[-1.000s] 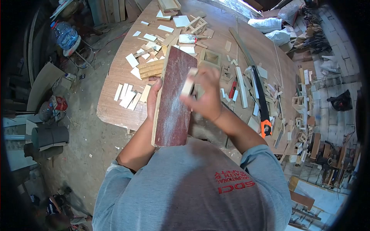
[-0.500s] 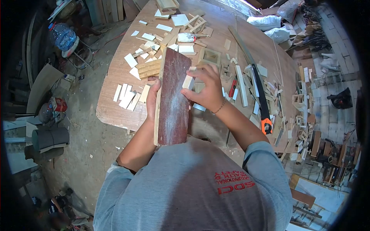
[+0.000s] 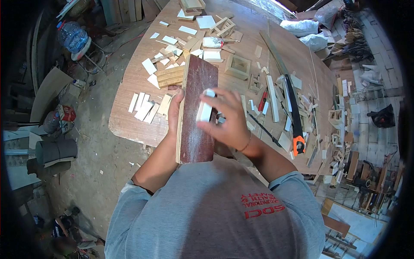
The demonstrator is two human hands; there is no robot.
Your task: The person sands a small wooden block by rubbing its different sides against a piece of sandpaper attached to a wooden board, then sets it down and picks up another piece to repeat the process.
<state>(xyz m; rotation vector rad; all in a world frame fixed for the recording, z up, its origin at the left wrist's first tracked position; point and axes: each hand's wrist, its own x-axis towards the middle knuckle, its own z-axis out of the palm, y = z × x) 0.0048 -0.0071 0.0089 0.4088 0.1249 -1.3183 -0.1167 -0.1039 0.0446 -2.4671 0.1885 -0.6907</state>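
My left hand (image 3: pixel 173 113) is wrapped round the left edge of a sanding board (image 3: pixel 199 77), its thumb along the pale plywood side. The board's dark red face is turned up and carries streaks of white dust. On that face lies a small wooden block (image 3: pixel 204 111) with a white side, pinched between the thumb and fingers of my right hand (image 3: pixel 231 121). Motion blurs these fingers a little. Behind the board, a stack of wooden strips (image 3: pixel 169 77) and several small white-faced pieces (image 3: pixel 143 111) lie on the table (image 3: pixel 129 123).
A handsaw with an orange handle (image 3: pixel 298 144) lies on the right of the table. Nearby are a red-handled tool (image 3: pixel 262 101), a square wooden frame (image 3: pixel 237 67) and a white bottle (image 3: pixel 211 42). A water jug (image 3: pixel 72 36) stands on a stool at left. Another person (image 3: pixel 64 226) is at lower left.
The block in my right hand has moved down and slightly left on the board's face, its white side now showing. My left hand keeps its hold on the board.
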